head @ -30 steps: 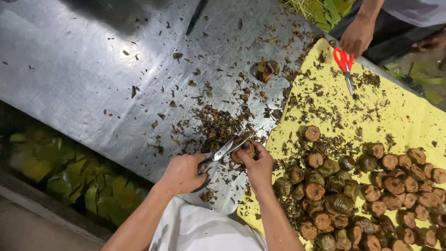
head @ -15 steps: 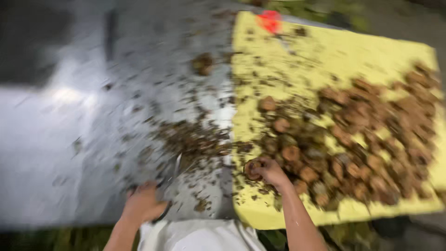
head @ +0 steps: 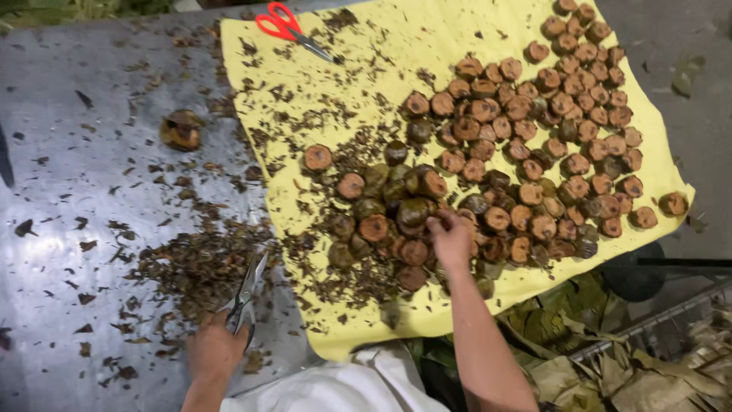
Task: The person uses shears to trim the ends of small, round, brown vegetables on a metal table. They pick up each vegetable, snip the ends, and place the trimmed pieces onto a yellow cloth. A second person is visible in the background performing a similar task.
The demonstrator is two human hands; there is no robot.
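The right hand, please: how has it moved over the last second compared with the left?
The right hand left the spot beside the metal scissors and reached right into the pile of brown round pieces on the yellow cloth. The left hand kept hold of the scissors over the trimmings.

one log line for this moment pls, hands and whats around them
left hand: holds grey scissors over trimmings pile | right hand: on brown round pieces | yellow sheet | red scissors lying idle

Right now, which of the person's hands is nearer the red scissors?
Right. The right hand sits on the brown round pieces, below the red scissors; the left hand is lower, holding metal shears.
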